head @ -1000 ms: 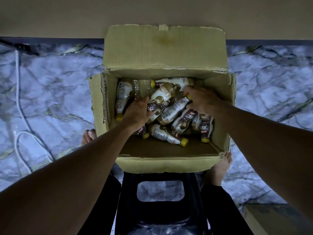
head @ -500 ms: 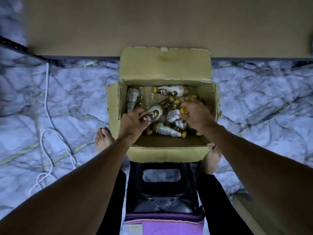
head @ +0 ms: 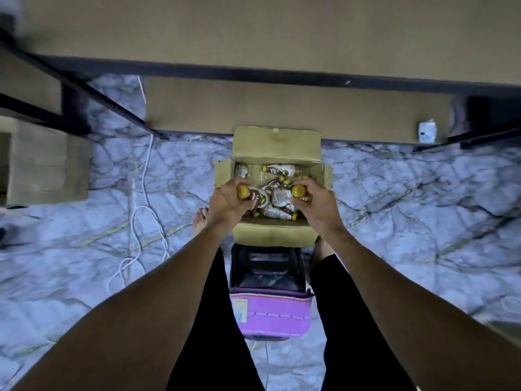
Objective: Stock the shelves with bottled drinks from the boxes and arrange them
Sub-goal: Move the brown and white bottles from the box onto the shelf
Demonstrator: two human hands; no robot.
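Bottles (head: pixel 282 197) from box (head: pixel 270 235) | our left hand (head: pixel 225 203) and right hand (head: pixel 318 203) each curl round one | we judge them light, stiff, slick; hold at the neck.

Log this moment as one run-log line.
left-hand grip: holds yellow-capped brown-labelled plastic bottle | right-hand grip: holds another yellow-capped bottle | both over open cardboard box

Box (head: pixel 273 235): on floor (head: pixel 394 207), shelf (head: pixel 282 108) on far side, stool (head: pixel 267 275) on near side.
Bottles (head: pixel 282 169): heaped in box.
Left hand (head: pixel 225 204): over box's left side, grips left bottle (head: pixel 255 196).
Right hand (head: pixel 315 204): over box's right side, grips right bottle (head: pixel 298 191).
Cable (head: pixel 143 176): on floor, left of box.
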